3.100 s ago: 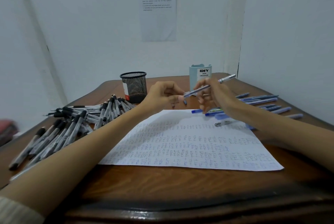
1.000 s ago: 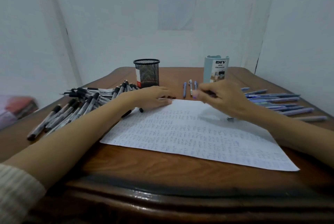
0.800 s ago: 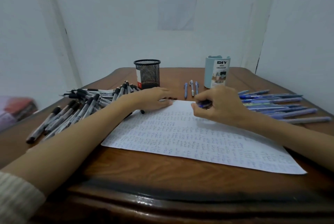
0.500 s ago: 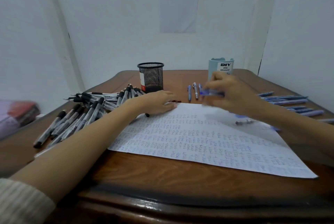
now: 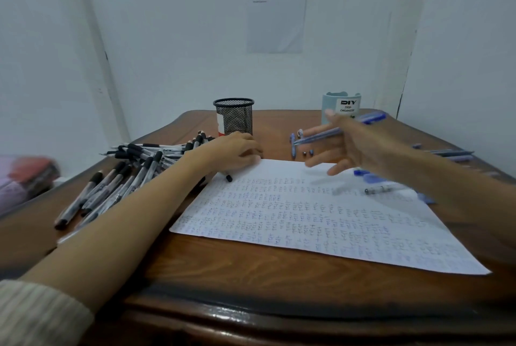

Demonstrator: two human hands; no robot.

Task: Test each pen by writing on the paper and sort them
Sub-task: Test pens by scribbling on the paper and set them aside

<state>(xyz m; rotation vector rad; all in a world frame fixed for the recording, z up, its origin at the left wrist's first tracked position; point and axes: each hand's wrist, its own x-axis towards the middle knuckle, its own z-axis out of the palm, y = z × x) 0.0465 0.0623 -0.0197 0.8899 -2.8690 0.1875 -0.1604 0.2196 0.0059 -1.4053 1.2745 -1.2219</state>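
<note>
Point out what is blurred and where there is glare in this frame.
Head view: the right hand and its blue pen are motion-smeared; the left hand and the paper look fairly crisp; soft glare streaks the table along its glossy front edge; the wide lens bows the wall lines.

I am reading "DIY DESK ORGANIZER" on the pale blue holder (image 5: 333,104) at the far edge of the desk (image 5: 251,267); the wall notice (image 5: 276,24) and paper (image 5: 307,217) are showing nothing legible.
</note>
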